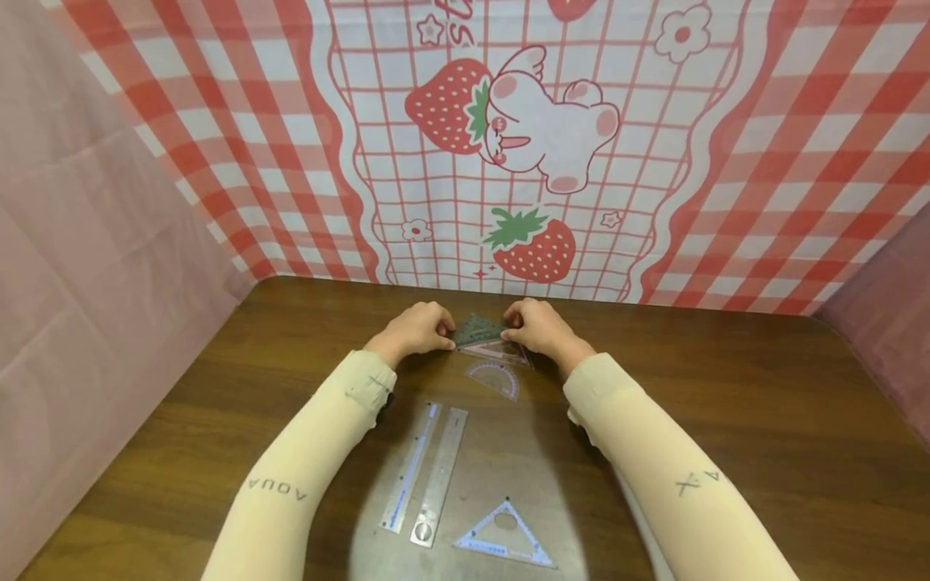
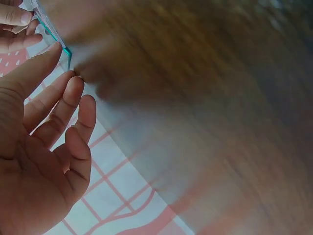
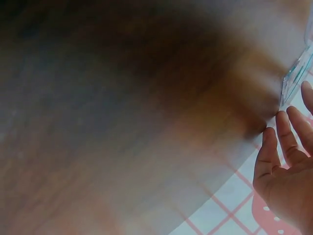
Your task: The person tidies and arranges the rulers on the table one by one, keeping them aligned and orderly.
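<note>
At the far side of the table, a dark greenish triangular plastic piece (image 1: 478, 329) lies between my two hands. My left hand (image 1: 420, 329) pinches its left corner between thumb and fingertips; the left wrist view shows a clear piece with a teal edge (image 2: 67, 51) at those fingertips. At the opposite corner my right hand (image 1: 541, 329) holds it with thumb and forefinger, and its other fingers are loosely bent. A clear pinkish set square (image 1: 517, 353) pokes out just below the green piece. Nearer to me lies a clear protractor (image 1: 481, 369) with purple markings.
Two straight rulers lie side by side: a clear one with a blue strip (image 1: 410, 472) and a silvery one (image 1: 441, 476). A clear set square with blue markings (image 1: 501, 551) is near the front. A strawberry-print cloth (image 1: 392, 186) hangs behind the wooden table (image 1: 726, 420).
</note>
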Tool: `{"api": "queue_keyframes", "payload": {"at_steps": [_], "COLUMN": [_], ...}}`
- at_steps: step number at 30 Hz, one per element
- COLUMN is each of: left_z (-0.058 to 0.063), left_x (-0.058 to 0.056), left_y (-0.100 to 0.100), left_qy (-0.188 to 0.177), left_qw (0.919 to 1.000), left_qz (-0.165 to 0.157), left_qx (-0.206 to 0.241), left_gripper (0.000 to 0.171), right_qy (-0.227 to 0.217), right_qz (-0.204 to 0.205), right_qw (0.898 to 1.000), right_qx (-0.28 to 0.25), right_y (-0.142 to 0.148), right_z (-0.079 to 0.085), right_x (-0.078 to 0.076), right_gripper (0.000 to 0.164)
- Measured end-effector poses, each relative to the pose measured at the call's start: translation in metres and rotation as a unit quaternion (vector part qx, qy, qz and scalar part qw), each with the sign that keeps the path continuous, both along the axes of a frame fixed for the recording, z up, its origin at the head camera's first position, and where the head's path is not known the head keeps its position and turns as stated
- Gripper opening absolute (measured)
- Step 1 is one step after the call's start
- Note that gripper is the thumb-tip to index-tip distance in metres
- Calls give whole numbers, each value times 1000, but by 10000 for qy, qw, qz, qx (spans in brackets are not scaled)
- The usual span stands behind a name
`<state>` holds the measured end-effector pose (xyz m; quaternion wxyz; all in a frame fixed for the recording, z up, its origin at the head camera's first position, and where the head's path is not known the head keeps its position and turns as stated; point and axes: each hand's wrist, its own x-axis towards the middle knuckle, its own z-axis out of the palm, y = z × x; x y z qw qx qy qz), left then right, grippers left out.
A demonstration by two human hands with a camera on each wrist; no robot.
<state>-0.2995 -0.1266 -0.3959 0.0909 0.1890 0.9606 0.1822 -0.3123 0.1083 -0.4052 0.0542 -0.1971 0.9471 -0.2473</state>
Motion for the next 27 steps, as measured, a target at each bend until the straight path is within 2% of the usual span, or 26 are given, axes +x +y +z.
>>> {"api": "queue_keyframes", "payload": {"at_steps": [4,11,20,27], "left_z": [1,1,1,0], "left_x": [0,-1,-3,-5], "left_y": [4,7,7,7], "left_qy": [-62,46,35,-72], "left_qw": [10000,10000,9999,9996], "left_qz": [-40,39,-12,12], "left_qx": [13,48,144,274], "left_gripper": [29,24,20,19], "right_qy": [52,-7,-492,-461], "right_qz": [-10,-7,-253,-323], "right_qw": [9999,9998,9985,9976], "right_qx": [102,194,-48,-414], "right_y": [-2,-9,-19,-18], "right_z": [-3,-4,2,-3], "right_x": [1,0,-1,-4], "right_gripper": [35,32,34,27]}}
